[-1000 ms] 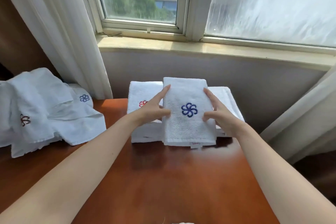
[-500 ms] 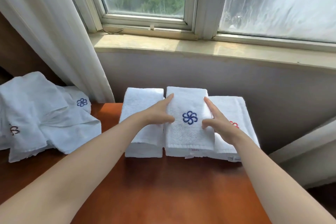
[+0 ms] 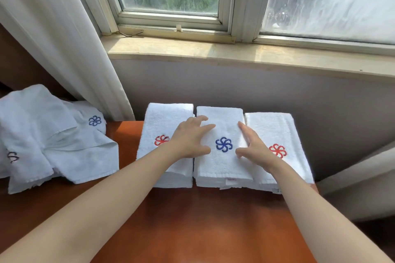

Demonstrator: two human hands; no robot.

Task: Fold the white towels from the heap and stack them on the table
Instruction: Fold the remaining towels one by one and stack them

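Three stacks of folded white towels stand side by side at the far edge of the brown table [image 3: 192, 224]. The middle stack [image 3: 222, 162] shows a blue flower emblem on top. The left stack [image 3: 164, 126] and the right stack [image 3: 275, 130] carry red emblems. My left hand [image 3: 190, 141] lies with spread fingers on the left edge of the middle towel. On that towel's right edge rests my right hand [image 3: 254, 147], fingers straight. A heap of unfolded white towels [image 3: 49, 141] lies at the table's left.
A white curtain [image 3: 55, 34] hangs at the left, just behind the heap. The window sill [image 3: 235, 53] and the wall run behind the stacks. Another curtain [image 3: 359, 179] hangs off the table's right edge. Bare tabletop stretches in front of the stacks.
The blue-emblem towel came down from being held upright and now lies flat on the middle stack. Both hands let go of its sides and rest open on it.
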